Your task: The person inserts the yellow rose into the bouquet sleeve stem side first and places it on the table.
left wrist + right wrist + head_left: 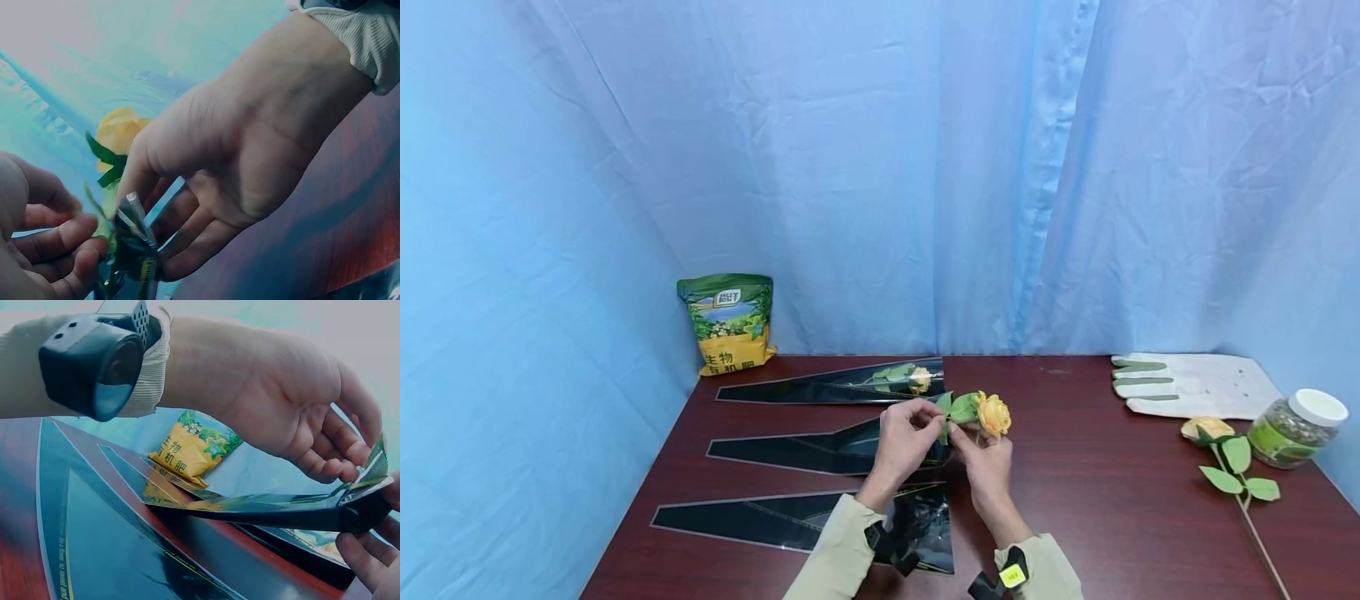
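A yellow rose (992, 414) with green leaves stands partly out of the open end of the middle black-and-clear flower sleeve (797, 450). The left hand (904, 437) pinches the rose among its leaves, right at the sleeve's mouth. From the other side, the right hand (985, 467) grips the sleeve's open end, thumb toward the bloom. In the left wrist view, the sleeve's folded rim (134, 222) shows between both hands, with the bloom (122, 132) above. The right wrist view shows the sleeve (281, 512) stretched out tapering from the fingers. The stem inside is mostly hidden.
Behind lies a sleeve (805, 390) containing another yellow rose (920, 381); a third sleeve (737, 517) lies in front. A fertilizer bag (730, 325) stands back left. At right are a glove (1210, 385), a lidded jar (1292, 433) and a loose rose (1208, 430).
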The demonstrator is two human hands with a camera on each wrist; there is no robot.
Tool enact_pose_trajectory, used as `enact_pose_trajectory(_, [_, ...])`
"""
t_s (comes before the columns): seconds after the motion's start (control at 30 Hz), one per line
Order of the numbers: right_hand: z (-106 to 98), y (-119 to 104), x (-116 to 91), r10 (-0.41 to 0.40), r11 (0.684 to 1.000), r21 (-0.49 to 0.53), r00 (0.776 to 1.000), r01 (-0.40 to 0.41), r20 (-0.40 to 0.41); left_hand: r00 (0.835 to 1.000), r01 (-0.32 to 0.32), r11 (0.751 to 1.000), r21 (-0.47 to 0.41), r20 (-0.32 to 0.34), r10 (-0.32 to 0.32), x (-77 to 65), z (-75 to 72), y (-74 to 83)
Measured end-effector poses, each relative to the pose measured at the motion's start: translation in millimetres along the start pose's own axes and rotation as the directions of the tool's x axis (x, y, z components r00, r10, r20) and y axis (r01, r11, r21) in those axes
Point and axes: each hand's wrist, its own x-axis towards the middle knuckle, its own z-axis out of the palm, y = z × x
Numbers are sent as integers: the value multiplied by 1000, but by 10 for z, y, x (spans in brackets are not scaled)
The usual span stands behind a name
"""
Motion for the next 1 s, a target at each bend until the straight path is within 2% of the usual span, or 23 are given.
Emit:
enact_pose_trajectory(0.2, [-13, 10, 23, -22, 1000, -20, 999, 22, -45, 1000, 1, 998, -59, 10, 0, 50, -116, -40])
enact_pose_trajectory(0.33, [-23, 12, 35, -24, 1000, -15, 998, 24, -56, 1000, -21, 1000, -15, 22, 21, 103, -265, -110])
enact_pose_trajectory(0.4, [-28, 12, 40, -24, 1000, -8, 998, 24, -58, 997, -37, 999, 34, 74, 35, 129, -354, -156])
enact_pose_trajectory(0.43, [-31, 11, 41, -23, 1000, -3, 998, 23, -58, 992, -41, 997, 59, 120, 34, 137, -399, -178])
enact_pose_trajectory(0.47, [-34, 9, 43, -21, 1000, 2, 998, 21, -57, 985, -39, 995, 97, 174, 22, 139, -442, -196])
enact_pose_trajectory(0.53, [-40, 2, 45, -17, 1000, 10, 998, 17, -54, 958, -47, 980, 192, 286, -10, 142, -506, -236])
enact_pose_trajectory(0.63, [-47, -12, 51, -15, 1000, 24, 998, 16, -53, 904, -108, 933, 343, 424, -51, 139, -533, -287])
enact_pose_trajectory(0.67, [-49, -18, 52, -15, 1000, 27, 998, 17, -54, 890, -139, 910, 390, 451, -57, 137, -524, -301])
enact_pose_trajectory(0.73, [-50, -29, 55, -18, 999, 33, 998, 20, -55, 874, -199, 870, 451, 483, -50, 136, -486, -328])
enact_pose_trajectory(0.83, [-46, -48, 54, -17, 999, 43, 998, 20, -56, 870, -257, 813, 522, 491, -40, 125, -414, -363])
enact_pose_trajectory(1.0, [-42, -68, 52, -2, 998, 62, 999, 5, -55, 881, -286, 738, 611, 471, -49, 93, -314, -410])
